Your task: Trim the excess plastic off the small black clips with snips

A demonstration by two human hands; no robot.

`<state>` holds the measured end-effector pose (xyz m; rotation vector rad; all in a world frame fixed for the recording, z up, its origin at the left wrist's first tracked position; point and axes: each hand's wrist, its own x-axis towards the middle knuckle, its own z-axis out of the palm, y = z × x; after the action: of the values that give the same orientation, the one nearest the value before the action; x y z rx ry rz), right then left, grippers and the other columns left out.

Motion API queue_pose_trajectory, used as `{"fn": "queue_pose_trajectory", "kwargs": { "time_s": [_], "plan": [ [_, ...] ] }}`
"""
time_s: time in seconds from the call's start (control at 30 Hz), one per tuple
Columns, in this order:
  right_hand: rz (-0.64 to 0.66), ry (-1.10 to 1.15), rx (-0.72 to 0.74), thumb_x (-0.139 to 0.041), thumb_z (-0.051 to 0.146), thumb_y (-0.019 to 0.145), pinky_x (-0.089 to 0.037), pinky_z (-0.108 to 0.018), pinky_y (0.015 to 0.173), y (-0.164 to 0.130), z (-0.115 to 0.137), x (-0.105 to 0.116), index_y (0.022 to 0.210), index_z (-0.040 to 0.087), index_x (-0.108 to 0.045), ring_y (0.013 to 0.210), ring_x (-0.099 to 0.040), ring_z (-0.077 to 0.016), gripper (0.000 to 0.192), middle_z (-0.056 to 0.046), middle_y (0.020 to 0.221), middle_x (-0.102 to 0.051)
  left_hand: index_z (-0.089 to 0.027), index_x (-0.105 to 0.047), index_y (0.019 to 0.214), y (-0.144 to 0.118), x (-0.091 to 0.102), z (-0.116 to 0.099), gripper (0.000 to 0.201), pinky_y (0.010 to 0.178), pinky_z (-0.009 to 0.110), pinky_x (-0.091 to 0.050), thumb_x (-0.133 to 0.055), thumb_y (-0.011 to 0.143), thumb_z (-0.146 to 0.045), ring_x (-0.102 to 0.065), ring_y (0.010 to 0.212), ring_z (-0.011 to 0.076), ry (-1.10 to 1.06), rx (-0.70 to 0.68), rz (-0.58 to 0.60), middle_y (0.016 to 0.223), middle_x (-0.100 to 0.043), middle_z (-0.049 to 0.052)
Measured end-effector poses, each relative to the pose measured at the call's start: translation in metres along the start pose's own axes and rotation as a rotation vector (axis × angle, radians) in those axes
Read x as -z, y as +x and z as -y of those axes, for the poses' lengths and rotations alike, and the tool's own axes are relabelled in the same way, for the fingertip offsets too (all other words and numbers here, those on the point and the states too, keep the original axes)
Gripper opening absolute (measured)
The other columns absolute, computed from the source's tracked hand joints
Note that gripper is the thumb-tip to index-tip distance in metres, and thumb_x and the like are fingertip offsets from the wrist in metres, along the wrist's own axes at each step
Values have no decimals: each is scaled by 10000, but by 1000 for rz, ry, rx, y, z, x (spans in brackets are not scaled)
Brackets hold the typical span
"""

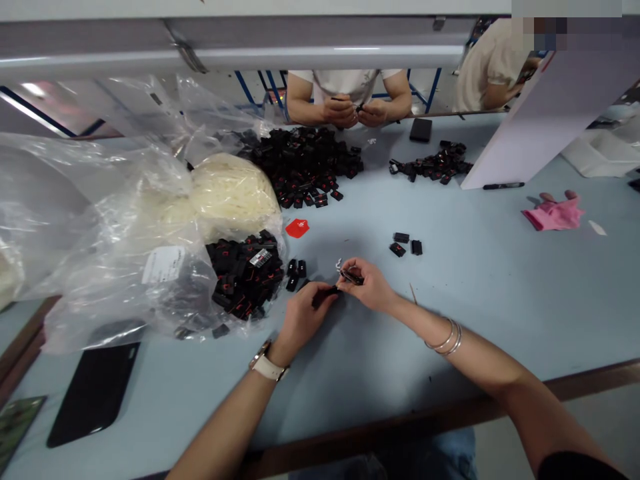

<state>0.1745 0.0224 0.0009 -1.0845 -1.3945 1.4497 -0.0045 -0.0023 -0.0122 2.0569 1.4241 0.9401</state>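
My left hand (pixel 304 313) is closed, pinching a small black plastic part (pixel 332 291) at its fingertips. My right hand (pixel 371 283) is closed round a slim dark pen-like tool (pixel 352 277); its tip is close to the black part, and I cannot tell whether they touch. Just beyond the fingers lies a small whitish curly bit (pixel 339 264). Several loose black parts (pixel 293 275) sit left of my hands, partly hidden near the left one. Three more black parts (pixel 401 237) rest on the table beyond my right hand.
A clear plastic bag (pixel 165 267) spills a heap of black parts (pixel 245 273) at left. Farther back are a larger heap (pixel 310 160), a red tag (pixel 297 228) and a co-worker's hands (pixel 373 113). A pink glove (pixel 554 212) lies right; a black tablet-like slab (pixel 95 390) lies front left.
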Motion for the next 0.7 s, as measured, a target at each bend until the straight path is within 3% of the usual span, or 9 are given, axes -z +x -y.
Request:
{"fn": "queue_pose_trajectory", "kwargs": {
  "time_s": [0.43,0.7],
  "plan": [
    [13,-96,6,-636,217,729,-486,-316,786,-1,-4,-4,886,214,-490,780,-635,-135,214,18,807,-639,-185,-638,866,0,0,0,103,571,236,-479,-614,829,-278,-604,602,125,20,-15,21,732,-668,10],
    [-47,-235,111,-618,206,750,-491,-285,760,-7,-3,-8,915,215,-508,784,-643,-137,199,6,830,-663,-185,-636,863,-1,-1,2,102,572,232,-475,-604,830,-276,-605,602,128,8,-21,8,733,-667,12]
  ]
}}
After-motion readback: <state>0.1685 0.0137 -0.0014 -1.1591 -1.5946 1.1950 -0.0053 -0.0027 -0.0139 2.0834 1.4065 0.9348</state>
